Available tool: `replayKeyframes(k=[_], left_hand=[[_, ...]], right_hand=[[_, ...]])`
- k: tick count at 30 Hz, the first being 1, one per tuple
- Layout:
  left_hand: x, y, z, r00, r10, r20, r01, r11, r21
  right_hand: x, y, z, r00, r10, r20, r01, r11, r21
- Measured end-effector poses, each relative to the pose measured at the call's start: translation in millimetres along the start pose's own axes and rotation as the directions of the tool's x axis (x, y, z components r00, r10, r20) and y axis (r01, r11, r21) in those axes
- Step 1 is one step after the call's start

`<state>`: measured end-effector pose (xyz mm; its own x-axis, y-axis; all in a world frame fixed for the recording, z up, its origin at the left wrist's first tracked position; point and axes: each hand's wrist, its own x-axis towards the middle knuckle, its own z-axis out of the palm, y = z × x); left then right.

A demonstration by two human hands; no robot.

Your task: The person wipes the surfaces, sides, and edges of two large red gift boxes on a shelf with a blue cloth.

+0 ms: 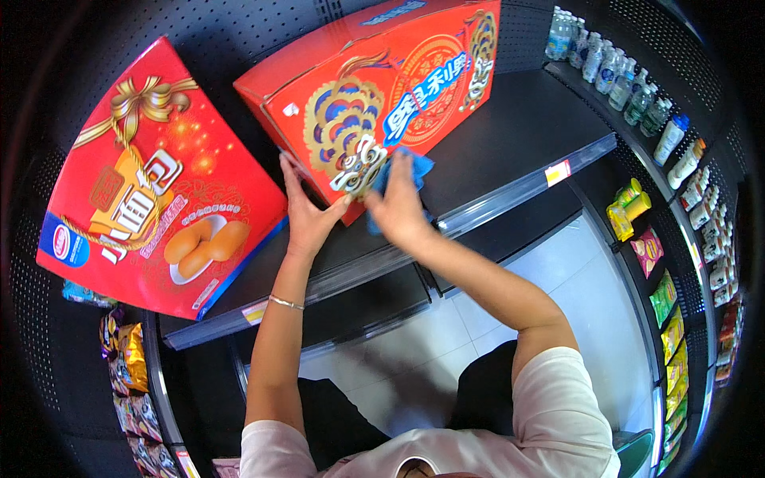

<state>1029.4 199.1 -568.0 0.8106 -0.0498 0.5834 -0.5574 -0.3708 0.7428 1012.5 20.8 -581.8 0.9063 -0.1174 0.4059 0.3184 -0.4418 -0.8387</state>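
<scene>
A large red carton with a lion-dance print (418, 101) stands tilted on a black metal shelf (514, 137). My left hand (311, 212) is spread against the carton's lower left corner, thumb on the front face and fingers at the side. In my right hand (397, 206) is a blue cloth (421, 167), pressed at the carton's lower front; part of the cloth shows below the hand too. Left of my left hand stands a red gift box (161, 185) with a gold bow print, a rope handle and pictured bread rolls.
Price tags (557, 172) sit on the shelf's clear front rail (478, 215). Bottles (615, 77) line the right shelf, above bagged snacks (672, 334). More snack bags (131, 358) hang at lower left. Pale floor tiles (478, 316) show below the shelf.
</scene>
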Motion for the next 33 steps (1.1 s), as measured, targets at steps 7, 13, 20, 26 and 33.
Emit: replayKeyframes(k=[7, 13, 20, 26, 33], left_hand=[[0, -3, -2, 1.0, 0.01, 0.028, -0.007, 0.994, -0.106], [-1, 7, 0, 0.998, -0.046, 0.032, 0.049, 0.994, -0.095], [0, 1, -2, 0.998, -0.039, 0.049, 0.044, 0.994, -0.097], [-6, -4, -7, 0.998, -0.064, 0.021, 0.066, 0.993, -0.095], [2, 0, 3, 0.999, -0.025, 0.029, 0.028, 0.997, -0.076]], right_hand=[[20, 36, -47, 1.0, 0.0, -0.002, 0.0, 1.0, -0.02], [113, 90, -88, 0.958, 0.233, -0.165, -0.217, 0.97, 0.11], [187, 133, -137, 0.913, 0.394, -0.106, -0.31, 0.839, 0.447], [114, 84, -84, 0.924, 0.315, -0.218, -0.312, 0.949, 0.05], [133, 58, -108, 0.887, -0.078, -0.455, 0.071, 0.997, -0.031]])
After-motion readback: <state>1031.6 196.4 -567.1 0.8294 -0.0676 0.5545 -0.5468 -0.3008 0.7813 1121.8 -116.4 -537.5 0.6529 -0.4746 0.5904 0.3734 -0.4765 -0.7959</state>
